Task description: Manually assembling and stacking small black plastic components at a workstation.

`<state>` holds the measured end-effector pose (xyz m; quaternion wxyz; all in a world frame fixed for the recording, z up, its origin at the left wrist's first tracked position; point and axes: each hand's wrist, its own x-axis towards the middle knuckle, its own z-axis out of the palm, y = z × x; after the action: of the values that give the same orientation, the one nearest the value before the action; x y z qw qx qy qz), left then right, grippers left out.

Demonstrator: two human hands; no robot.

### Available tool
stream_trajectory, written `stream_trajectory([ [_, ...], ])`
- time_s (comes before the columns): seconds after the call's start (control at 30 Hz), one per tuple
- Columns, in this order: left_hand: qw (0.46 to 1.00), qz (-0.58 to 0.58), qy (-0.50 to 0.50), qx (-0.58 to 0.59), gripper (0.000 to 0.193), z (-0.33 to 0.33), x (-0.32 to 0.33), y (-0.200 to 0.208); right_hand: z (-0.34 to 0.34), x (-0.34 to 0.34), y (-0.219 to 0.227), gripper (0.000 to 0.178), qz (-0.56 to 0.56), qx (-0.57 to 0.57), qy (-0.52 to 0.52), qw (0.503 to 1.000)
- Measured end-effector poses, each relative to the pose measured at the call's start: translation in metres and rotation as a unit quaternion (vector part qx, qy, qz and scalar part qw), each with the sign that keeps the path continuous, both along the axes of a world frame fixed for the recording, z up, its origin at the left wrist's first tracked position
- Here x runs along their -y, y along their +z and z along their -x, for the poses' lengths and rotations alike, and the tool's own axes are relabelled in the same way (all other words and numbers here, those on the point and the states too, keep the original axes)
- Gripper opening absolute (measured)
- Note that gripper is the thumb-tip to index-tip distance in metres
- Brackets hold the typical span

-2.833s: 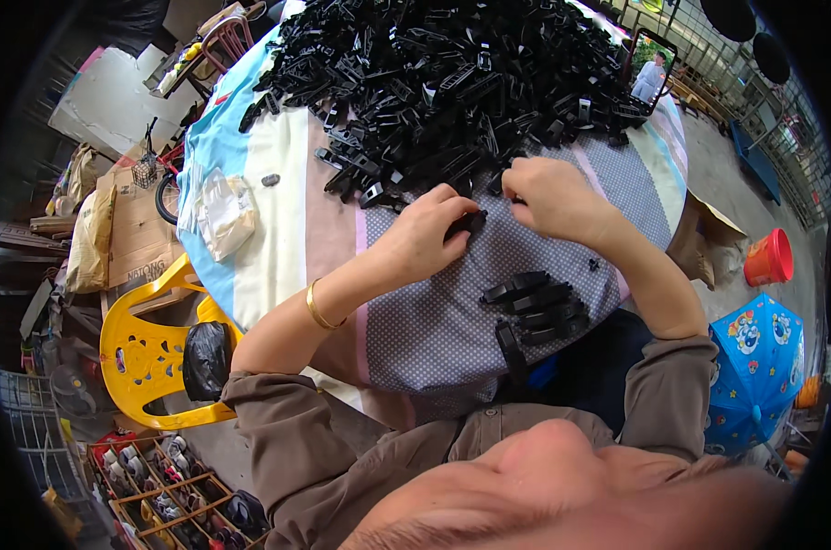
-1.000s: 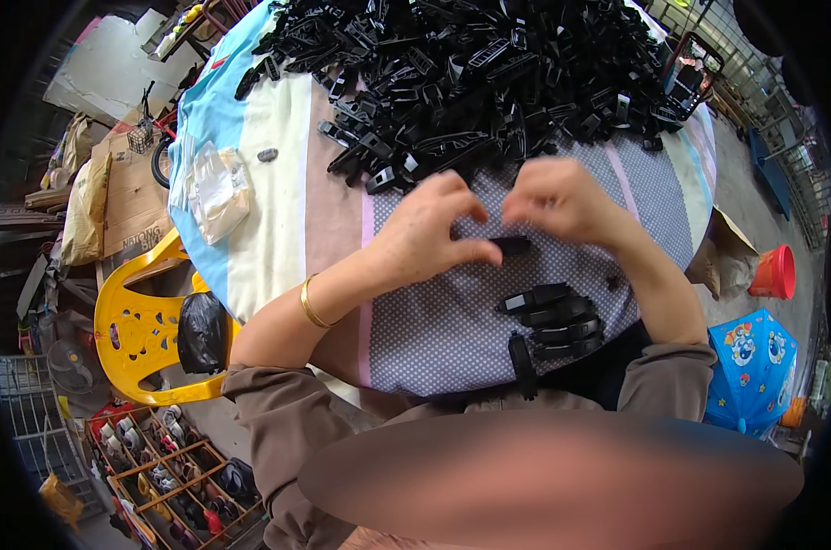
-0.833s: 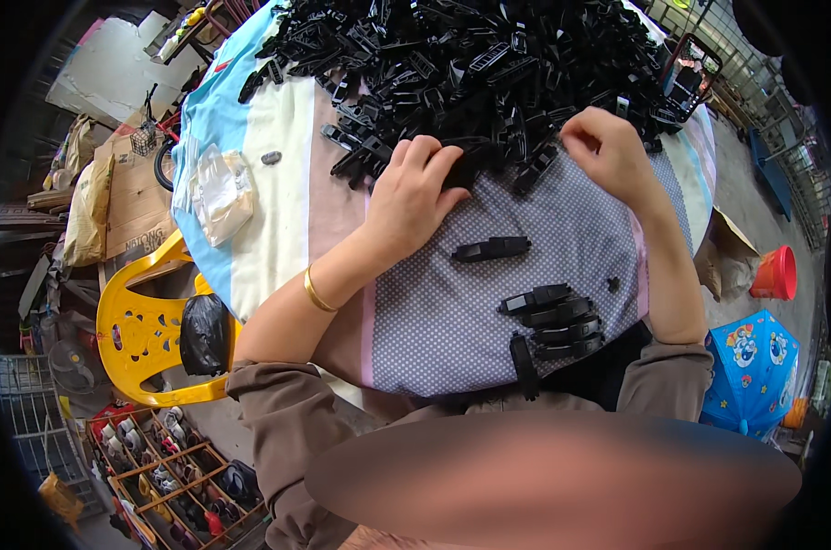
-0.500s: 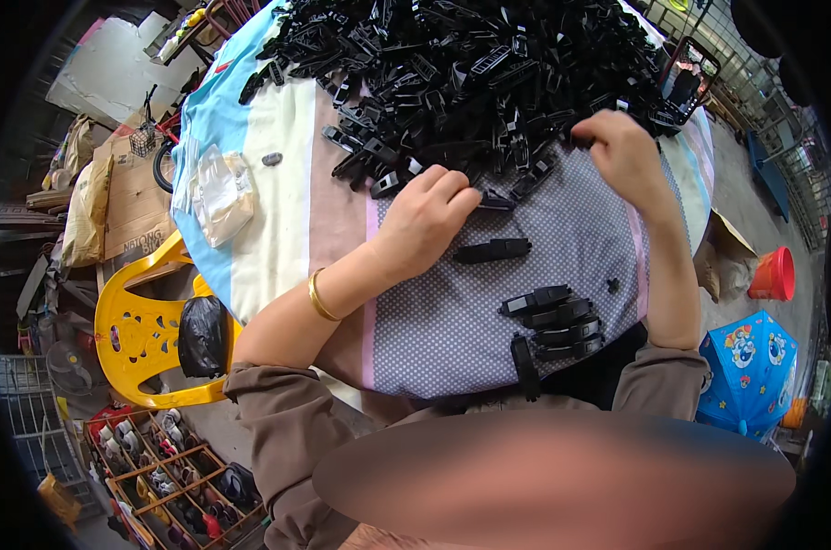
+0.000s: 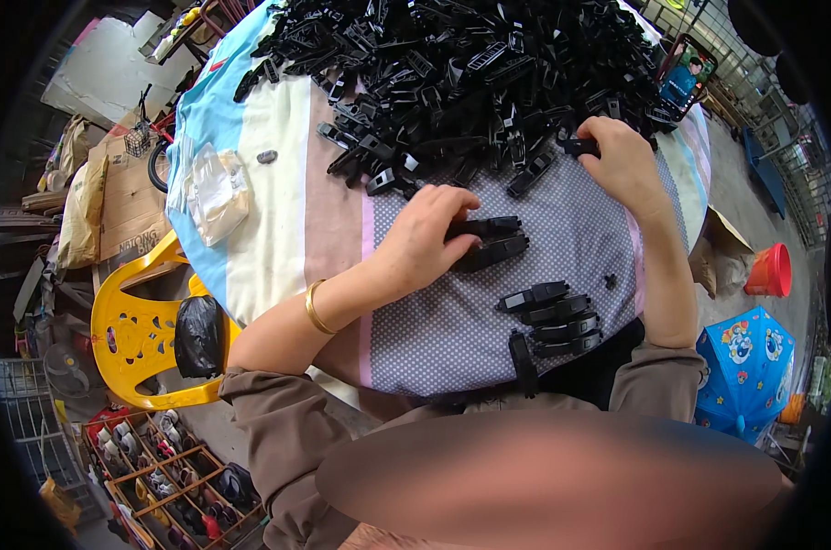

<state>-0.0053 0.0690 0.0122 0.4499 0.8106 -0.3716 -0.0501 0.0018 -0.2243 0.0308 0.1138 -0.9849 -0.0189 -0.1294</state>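
A large heap of black plastic parts (image 5: 452,78) covers the far side of the cloth-covered table. My left hand (image 5: 414,236) is closed, thumb against fingers, on one long black plastic part (image 5: 500,224). Right below that part, on the near side, lies a similar black part (image 5: 500,250). At the heap's near right edge, my right hand (image 5: 624,163) pinches a dark plastic piece (image 5: 575,146) between thumb and fingers. Closer to me, several like parts (image 5: 564,328) lie side by side, with another (image 5: 524,363) set lengthwise at their left.
A tiny black bit (image 5: 610,280) lies right of the row. On the left of the cloth are a clear plastic bag (image 5: 218,197) and a small grey object (image 5: 267,157). A phone (image 5: 687,77) stands at the far right. A yellow chair (image 5: 127,344) is left, a blue umbrella (image 5: 747,367) right.
My left hand has brought its black part toward me, beside the one lying on the cloth. The dark piece at my right fingertips shows more clearly now. The phone screen has lit up.
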Motion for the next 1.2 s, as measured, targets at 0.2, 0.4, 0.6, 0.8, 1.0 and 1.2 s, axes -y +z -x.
stream_trajectory([
  [0.2,0.992,-0.061,-0.002,0.111,0.020,-0.003,-0.003,-0.001,-0.003,-0.003,-0.002,0.023,-0.057,0.096,0.038,0.993],
  [0.4,0.993,-0.057,0.023,0.102,0.020,-0.005,-0.001,-0.003,0.016,-0.055,-0.002,0.024,-0.238,0.116,0.226,0.937],
  [0.6,0.993,-0.056,0.014,0.105,0.021,-0.004,-0.002,-0.001,0.015,-0.059,-0.013,0.025,-0.266,0.103,0.249,0.925],
  [0.8,0.996,-0.049,0.012,0.078,0.021,-0.006,-0.004,0.000,0.024,-0.060,-0.001,0.024,-0.330,0.025,0.286,0.899],
  [1.0,0.996,-0.077,0.013,0.033,0.021,-0.004,-0.009,0.010,0.031,-0.061,-0.002,0.023,-0.168,-0.008,0.342,0.924],
  [1.2,0.996,-0.067,0.058,-0.009,0.019,-0.002,-0.007,0.010,0.032,-0.062,-0.003,0.023,-0.130,0.011,0.327,0.936],
])
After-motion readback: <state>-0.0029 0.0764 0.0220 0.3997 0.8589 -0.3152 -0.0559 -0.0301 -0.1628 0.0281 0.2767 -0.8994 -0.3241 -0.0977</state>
